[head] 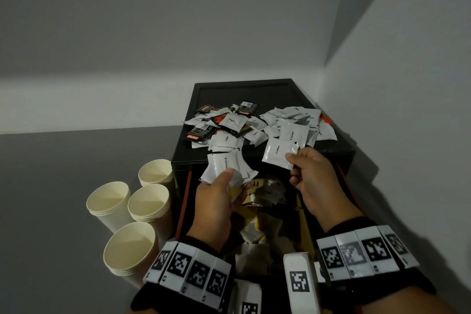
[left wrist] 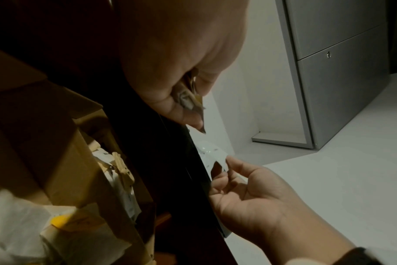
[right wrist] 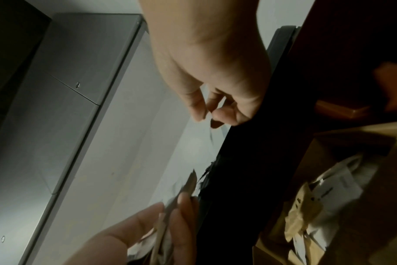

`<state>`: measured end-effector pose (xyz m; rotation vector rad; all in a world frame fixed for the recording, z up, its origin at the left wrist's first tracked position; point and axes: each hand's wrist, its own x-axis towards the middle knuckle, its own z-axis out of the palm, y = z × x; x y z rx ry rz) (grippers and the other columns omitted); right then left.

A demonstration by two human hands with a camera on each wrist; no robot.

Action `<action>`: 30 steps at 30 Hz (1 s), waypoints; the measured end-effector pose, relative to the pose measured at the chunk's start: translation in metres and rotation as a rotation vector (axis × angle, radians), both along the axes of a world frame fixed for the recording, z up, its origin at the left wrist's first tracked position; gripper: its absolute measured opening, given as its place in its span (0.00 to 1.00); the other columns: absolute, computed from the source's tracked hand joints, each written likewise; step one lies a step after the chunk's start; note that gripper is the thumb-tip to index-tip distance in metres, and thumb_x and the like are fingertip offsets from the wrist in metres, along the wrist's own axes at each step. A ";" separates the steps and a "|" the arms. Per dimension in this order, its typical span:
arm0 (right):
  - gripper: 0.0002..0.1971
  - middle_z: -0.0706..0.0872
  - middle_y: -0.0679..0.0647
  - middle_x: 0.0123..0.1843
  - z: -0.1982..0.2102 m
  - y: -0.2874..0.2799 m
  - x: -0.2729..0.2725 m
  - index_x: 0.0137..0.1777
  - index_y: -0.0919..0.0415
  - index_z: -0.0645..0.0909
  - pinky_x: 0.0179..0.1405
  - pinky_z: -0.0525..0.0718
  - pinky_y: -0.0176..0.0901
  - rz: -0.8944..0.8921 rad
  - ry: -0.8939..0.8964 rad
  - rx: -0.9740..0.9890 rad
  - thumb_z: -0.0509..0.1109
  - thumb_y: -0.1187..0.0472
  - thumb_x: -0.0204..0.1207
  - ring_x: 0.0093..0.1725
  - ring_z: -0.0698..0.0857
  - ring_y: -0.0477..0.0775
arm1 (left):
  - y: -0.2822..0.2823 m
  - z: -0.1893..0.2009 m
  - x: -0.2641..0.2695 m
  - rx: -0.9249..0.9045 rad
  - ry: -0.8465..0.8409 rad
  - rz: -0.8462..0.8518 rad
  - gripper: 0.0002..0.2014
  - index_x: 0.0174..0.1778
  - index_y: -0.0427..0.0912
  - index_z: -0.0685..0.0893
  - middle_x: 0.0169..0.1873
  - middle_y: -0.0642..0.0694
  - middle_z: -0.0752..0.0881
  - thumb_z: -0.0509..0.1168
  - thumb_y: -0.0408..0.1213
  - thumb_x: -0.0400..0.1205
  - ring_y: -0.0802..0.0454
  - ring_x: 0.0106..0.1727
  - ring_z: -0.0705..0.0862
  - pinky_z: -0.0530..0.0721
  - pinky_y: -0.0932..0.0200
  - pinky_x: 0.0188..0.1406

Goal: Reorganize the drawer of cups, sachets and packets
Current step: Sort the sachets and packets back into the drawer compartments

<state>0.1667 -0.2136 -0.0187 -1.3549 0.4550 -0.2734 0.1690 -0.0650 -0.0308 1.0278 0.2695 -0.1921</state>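
My left hand (head: 233,182) grips a bunch of white sachets (head: 224,164), the top one printed "Cream", over the open drawer (head: 184,201). My right hand (head: 293,163) pinches one white "Coffee" sachet (head: 276,151) by its corner at the front edge of the black cabinet top (head: 244,92). In the left wrist view the left hand (left wrist: 188,100) holds crumpled sachets, and the right hand (left wrist: 227,166) pinches a sachet (left wrist: 208,152). A mixed pile of white and dark sachets (head: 229,125) lies on the cabinet top, with a white pile (head: 298,120) to its right. More sachets and packets (head: 265,194) fill the drawer.
Several stacks of cream paper cups (head: 150,201) stand on the grey surface left of the cabinet. A white wall (head: 407,109) runs close along the cabinet's right side. A grey metal cabinet (left wrist: 340,71) shows in the wrist views.
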 end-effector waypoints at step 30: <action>0.09 0.83 0.46 0.49 0.025 0.040 0.030 0.51 0.52 0.83 0.46 0.78 0.33 0.451 -0.067 -0.754 0.74 0.62 0.73 0.50 0.81 0.45 | -0.004 -0.008 0.001 0.097 -0.178 0.055 0.03 0.46 0.41 0.86 0.32 0.45 0.88 0.67 0.32 0.80 0.53 0.34 0.86 0.84 0.62 0.33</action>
